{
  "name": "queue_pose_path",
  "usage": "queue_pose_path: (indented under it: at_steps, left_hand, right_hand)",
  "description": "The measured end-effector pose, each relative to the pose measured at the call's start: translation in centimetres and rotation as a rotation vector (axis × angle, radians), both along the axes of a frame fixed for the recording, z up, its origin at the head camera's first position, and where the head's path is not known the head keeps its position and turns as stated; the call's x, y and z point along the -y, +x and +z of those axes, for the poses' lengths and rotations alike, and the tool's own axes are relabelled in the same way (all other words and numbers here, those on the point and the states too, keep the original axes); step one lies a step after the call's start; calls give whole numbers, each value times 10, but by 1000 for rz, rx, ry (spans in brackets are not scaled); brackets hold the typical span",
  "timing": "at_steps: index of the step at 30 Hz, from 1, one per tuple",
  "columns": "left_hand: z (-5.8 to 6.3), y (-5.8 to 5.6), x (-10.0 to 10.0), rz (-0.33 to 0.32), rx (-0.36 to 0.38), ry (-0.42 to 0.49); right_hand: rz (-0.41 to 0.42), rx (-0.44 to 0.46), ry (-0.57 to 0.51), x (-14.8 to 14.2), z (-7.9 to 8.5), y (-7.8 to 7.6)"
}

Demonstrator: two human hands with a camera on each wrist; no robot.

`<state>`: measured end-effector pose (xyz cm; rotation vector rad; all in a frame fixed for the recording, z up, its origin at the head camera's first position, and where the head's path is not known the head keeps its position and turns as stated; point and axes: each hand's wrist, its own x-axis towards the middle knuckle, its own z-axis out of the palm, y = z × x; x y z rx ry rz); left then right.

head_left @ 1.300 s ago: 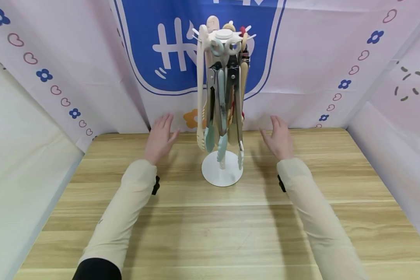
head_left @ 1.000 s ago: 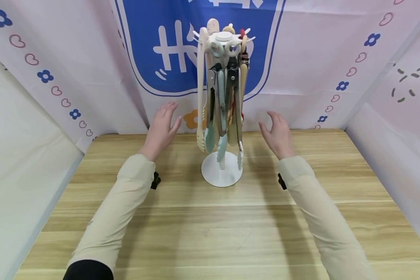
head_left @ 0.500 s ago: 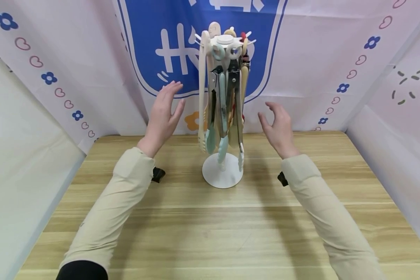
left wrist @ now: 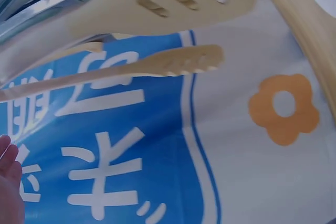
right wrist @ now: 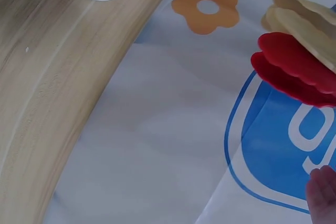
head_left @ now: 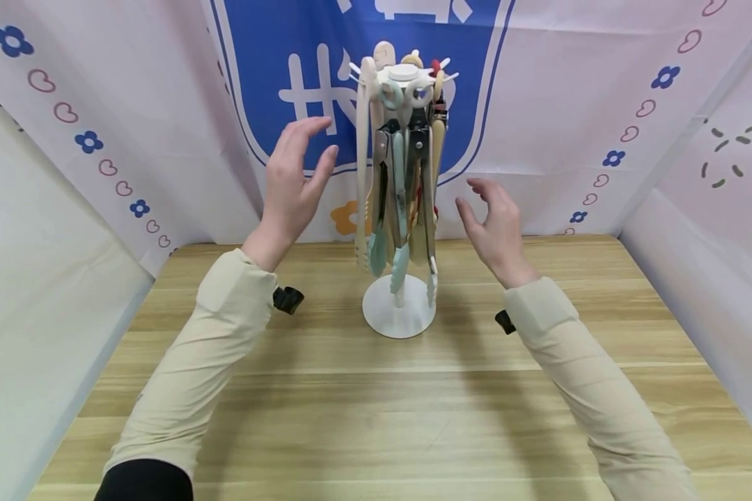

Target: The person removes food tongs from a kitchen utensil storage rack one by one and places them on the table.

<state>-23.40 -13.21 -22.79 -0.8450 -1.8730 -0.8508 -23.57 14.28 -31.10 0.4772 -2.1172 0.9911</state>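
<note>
Arms (head_left: 216,334) stretched forward over the wooden table (head_left: 376,431), you have one hand on either side of the utensil rack (head_left: 391,319). Your left hand (head_left: 291,181) is the higher one, level with the hanging handles, its fingers bent slightly toward the rack and its thumb well apart from them. Your right hand (head_left: 495,229) sits lower, thumb and fingers parted in a loose curve. Both are relaxed and hold nothing; a gap shows between each and the utensils.

The rack stands upright near the table's far edge, in front of the printed cloth (head_left: 576,118). Its base is a white disc, and its white top spreads into prongs. Utensils crowd below: a long cream utensil (head_left: 362,160) with a toothed end nearest your left thumb, mint-tipped tongs (head_left: 399,188) at the front, white-tipped tongs (head_left: 432,271) beside them. Your left wrist view shows a pale slotted head (left wrist: 173,9); your right one, red scalloped tongs (right wrist: 299,66).
</note>
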Motion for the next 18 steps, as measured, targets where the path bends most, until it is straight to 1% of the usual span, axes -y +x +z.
queue_pose_path:
  at_steps: [4, 7, 11, 18]
  left_hand:
    - [10, 3, -6, -45, 12, 74]
    - [17, 6, -9, -36, 31, 86]
    - [27, 7, -14, -23, 31, 101]
    - [41, 8, -21, -54, 6, 139]
  right_hand:
    - [30, -32, -1, 4, 5, 4]
    - [54, -48, -6, 7, 10, 8]
    - [72, -66, -15, 11, 15, 11]
    - [107, -108, -29, 16, 24, 18]
